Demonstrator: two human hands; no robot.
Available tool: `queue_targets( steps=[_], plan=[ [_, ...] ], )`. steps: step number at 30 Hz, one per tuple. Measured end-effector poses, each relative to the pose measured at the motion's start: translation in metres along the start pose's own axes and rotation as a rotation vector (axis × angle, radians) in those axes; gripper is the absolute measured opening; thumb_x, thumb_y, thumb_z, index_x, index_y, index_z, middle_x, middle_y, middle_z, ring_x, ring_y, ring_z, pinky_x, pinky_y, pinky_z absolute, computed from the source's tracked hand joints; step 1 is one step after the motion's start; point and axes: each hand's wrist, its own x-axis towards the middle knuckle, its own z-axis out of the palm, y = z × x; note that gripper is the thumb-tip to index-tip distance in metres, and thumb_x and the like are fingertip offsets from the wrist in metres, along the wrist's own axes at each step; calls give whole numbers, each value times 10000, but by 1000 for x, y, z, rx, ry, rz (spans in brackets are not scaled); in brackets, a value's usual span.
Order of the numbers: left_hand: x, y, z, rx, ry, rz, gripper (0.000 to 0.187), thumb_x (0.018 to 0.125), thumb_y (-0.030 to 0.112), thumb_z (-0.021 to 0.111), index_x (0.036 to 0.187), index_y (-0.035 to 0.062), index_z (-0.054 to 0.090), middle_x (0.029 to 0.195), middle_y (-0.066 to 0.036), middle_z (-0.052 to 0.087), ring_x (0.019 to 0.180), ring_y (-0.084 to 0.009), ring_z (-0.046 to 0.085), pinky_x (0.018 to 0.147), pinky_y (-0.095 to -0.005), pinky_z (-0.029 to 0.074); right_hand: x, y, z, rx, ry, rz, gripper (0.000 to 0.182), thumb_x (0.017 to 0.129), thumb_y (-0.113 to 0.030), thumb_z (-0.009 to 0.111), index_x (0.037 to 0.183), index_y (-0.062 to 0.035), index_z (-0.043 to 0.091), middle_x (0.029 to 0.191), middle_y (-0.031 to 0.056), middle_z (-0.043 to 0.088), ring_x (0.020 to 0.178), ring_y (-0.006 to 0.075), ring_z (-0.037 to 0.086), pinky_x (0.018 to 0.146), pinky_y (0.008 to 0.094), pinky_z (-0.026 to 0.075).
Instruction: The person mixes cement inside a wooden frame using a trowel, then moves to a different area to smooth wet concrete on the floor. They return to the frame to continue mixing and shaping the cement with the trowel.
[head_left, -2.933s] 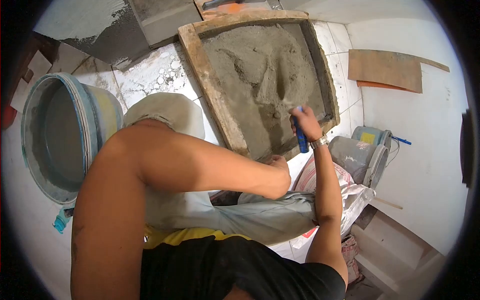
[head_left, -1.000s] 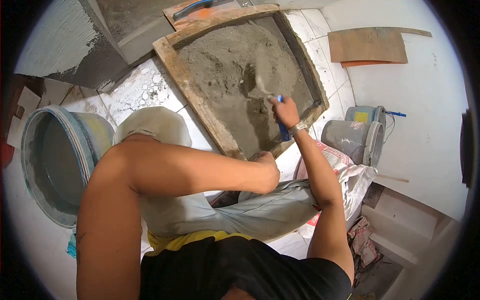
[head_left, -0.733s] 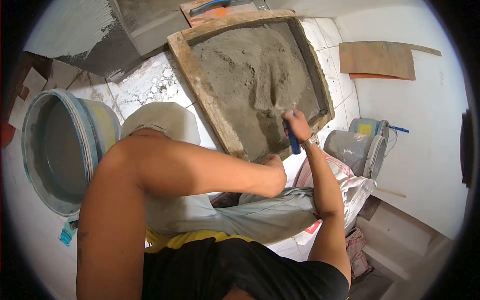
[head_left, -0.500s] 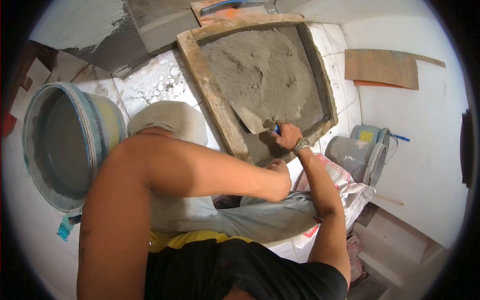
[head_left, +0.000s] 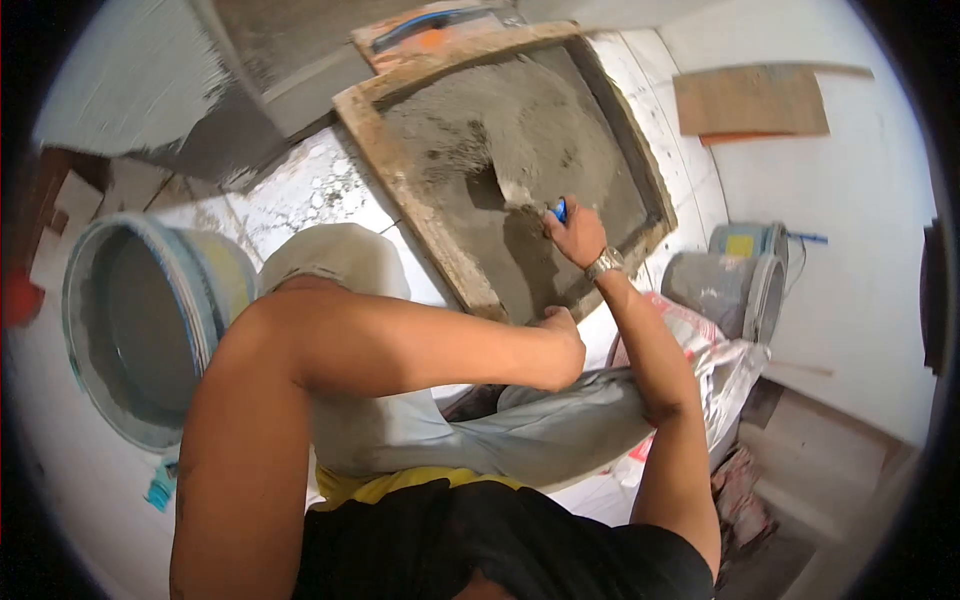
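My right hand (head_left: 578, 232), with a watch on the wrist, is closed round the blue handle of a trowel (head_left: 512, 190). The trowel's blade stands tilted in the wet grey mortar (head_left: 590, 130), its lower edge casting a dark shadow. A shallow wooden mortar box (head_left: 405, 205) surrounds the mortar, which is heaped toward the far side and spread thin on the near side. My left hand (head_left: 562, 348) is curled at the near rim of the box; its fingertips are partly hidden. My left forearm lies across in front of my knee.
A large bucket (head_left: 205, 290) of grey liquid stands at left. Two dirty buckets (head_left: 710, 285) lie on their sides at right, beside a white and red sack (head_left: 680, 325). Behind the box lies a blue-handled float (head_left: 430, 25). A brown board (head_left: 750, 105) is against the right wall.
My right hand has moved the trowel farther into the box and turned its blade steeper. The mortar is now scraped back from the near side. My left hand stays at the rim.
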Motion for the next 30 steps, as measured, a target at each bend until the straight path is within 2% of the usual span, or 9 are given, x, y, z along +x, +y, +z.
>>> queue_targets(
  steps=[2,5,8,10,12,13,16,22,30],
  plan=[
    [-5,3,-6,-15,-21,40,211,828,226,661,979,101,739,1007,-81,706,921,-262,654,753,-439,440,4,33,15,38,120,-44,356,854,-378,601,888,-26,558,688,184,636,633,370,632,562,446,493],
    [-5,5,-2,-1,34,36,193,831,213,653,966,106,740,980,-68,711,894,-245,659,738,-416,428,-3,22,1,1015,-181,525,291,866,-340,575,834,-53,537,603,15,519,451,141,517,405,316,434],
    [3,7,3,12,92,9,186,833,203,645,959,102,739,964,-57,714,880,-235,663,742,-416,431,-15,13,-8,1521,-284,731,224,867,-257,577,836,-40,531,600,24,505,423,143,497,400,301,436],
    [17,7,3,-13,-33,6,360,785,263,729,1123,139,704,1134,-91,678,1011,-315,631,811,-558,458,-18,20,3,1511,-313,697,218,862,-256,576,805,-50,538,604,32,530,429,152,511,397,304,422],
    [7,5,-1,-28,16,8,278,807,235,692,1055,114,719,1080,-86,692,970,-286,645,796,-506,451,-22,19,6,801,-332,306,275,862,-303,560,780,-40,553,624,46,571,464,150,548,398,317,416],
    [0,3,-2,-41,62,9,213,829,207,655,988,88,733,1025,-81,707,929,-256,659,781,-454,443,-16,30,20,369,-252,104,389,837,-378,603,903,4,625,741,194,673,633,370,643,619,474,523],
    [9,5,-3,-17,-37,-24,244,818,208,673,1022,87,728,1086,-96,694,979,-283,646,836,-499,445,-26,11,16,-41,-312,-99,418,818,-405,622,978,-19,640,825,255,666,806,440,646,758,507,512],
    [5,10,-6,-7,-3,5,285,809,200,686,1072,95,715,1120,-86,685,1025,-297,631,864,-534,439,-8,-16,34,-72,-444,-163,417,835,-396,595,1012,-22,642,933,268,664,911,439,637,803,506,503],
    [24,8,6,-39,-86,-10,354,795,241,715,1123,110,699,1164,-88,665,1058,-322,609,866,-537,442,43,-57,77,70,-197,-124,412,859,-359,581,938,43,615,836,267,655,770,442,629,690,497,501]
  ],
)
